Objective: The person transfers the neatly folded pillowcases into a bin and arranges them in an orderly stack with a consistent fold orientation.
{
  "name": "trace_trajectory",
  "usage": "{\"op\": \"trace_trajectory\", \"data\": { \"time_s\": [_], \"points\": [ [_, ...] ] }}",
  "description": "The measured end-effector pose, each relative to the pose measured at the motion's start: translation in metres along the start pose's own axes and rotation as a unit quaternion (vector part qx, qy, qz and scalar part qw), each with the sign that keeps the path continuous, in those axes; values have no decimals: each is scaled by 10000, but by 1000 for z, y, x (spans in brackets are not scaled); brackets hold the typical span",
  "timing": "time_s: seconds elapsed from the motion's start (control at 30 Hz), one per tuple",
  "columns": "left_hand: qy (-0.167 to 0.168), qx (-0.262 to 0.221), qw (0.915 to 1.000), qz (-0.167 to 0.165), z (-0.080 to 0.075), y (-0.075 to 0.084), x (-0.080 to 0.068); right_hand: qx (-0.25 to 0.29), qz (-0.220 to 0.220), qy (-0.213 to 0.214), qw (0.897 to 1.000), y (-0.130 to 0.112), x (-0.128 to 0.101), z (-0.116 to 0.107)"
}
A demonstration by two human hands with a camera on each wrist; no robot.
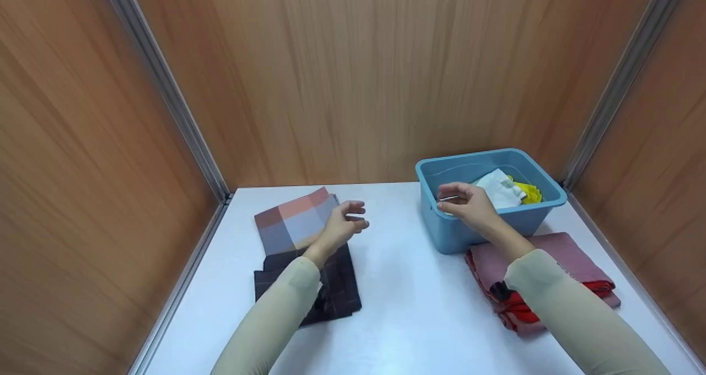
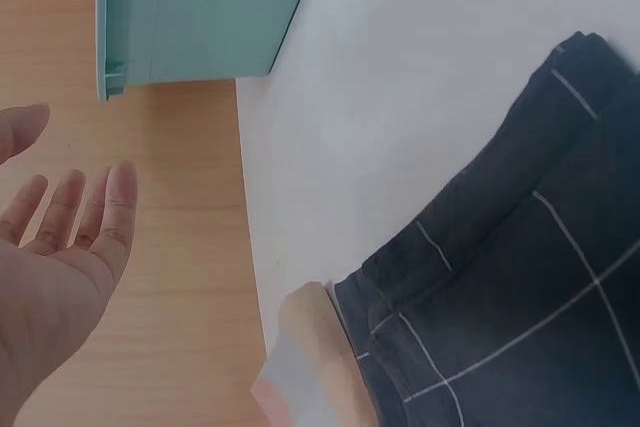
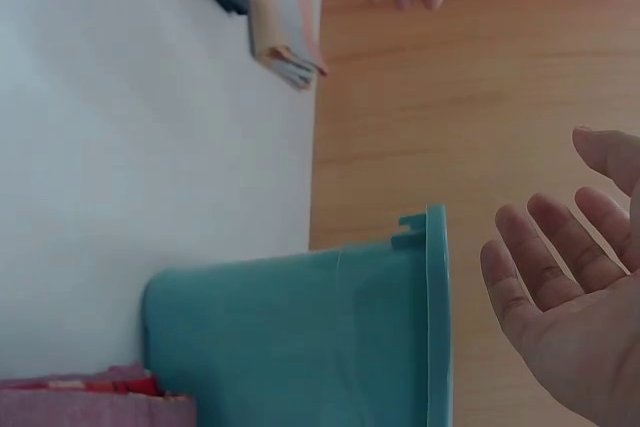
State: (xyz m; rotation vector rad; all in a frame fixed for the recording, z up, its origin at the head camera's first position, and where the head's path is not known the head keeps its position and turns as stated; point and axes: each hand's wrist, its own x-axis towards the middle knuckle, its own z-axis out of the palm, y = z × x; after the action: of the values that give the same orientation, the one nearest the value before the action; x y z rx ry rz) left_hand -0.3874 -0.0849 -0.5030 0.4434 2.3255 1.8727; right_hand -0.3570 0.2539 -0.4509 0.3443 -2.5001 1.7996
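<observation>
Left hand (image 1: 340, 229) held raised above the tabletop (image 1: 408, 314), just right of the folded cloths. Its grip is spread: fingers loosely bent, thumb well apart. Beneath and beside that forearm, a dark, near-black folded cloth with thin pale lines (image 1: 343, 287) is laid out, partly covered from view by the pale green left sleeve (image 1: 270, 317). Its far edge is met by a folded cloth in large checks of grey, salmon and tan (image 1: 302, 220); which is laid over which cannot be told.

Right hand (image 1: 470, 203) held raised by the near left rim of a blue rectangular plastic tub (image 1: 449, 234). Grip likewise spread, fingers gently curved, thumb separate; a gap between hand and rim is seen in the right wrist view. Inside the tub, a crumpled white cloth (image 1: 499, 190) is seen, with a bright yellow cloth (image 1: 531, 194) just right of it.

In front of the tub, a mauve-pink folded cloth with red layers (image 1: 568, 253) is set down, partly crossed by the right sleeve (image 1: 579, 314). A small black item (image 1: 501, 291) is noted at its left part; kind cannot be told. The tabletop is bounded by wood-grained panels (image 1: 375, 88), joined at grey metal posts (image 1: 168, 88).
</observation>
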Motion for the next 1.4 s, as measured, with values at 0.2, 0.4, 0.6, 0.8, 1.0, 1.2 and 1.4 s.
{"op": "trace_trajectory", "data": {
  "time_s": [0.2, 0.4, 0.6, 0.8, 1.0, 1.2, 1.4],
  "points": [
    [100, 10, 9999, -103, -11, -6, -9, 149, -198, -117, 9996, -2, 0, 16],
    [159, -62, 9998, -75, -21, -11, -20, 69, -265, -267, 9993, -3, -2, 30],
    [248, -59, 9996, -111, -32, -19, -32, 117, -203, -511, 9984, -5, -7, 47],
    [275, 42, 9995, -166, -42, -26, -43, 133, -285, -714, 9970, -6, -10, 62],
    [337, 96, 9992, -205, -52, -29, -54, 201, -341, -963, 9946, -4, -12, 75],
    [307, 52, 9994, -152, -62, -37, -64, 234, -283, -1125, 9930, 0, -16, 90],
    [355, 123, 9992, -140, -73, -42, -76, 290, -225, -1231, 9917, 8, -18, 106]
  ]
}}
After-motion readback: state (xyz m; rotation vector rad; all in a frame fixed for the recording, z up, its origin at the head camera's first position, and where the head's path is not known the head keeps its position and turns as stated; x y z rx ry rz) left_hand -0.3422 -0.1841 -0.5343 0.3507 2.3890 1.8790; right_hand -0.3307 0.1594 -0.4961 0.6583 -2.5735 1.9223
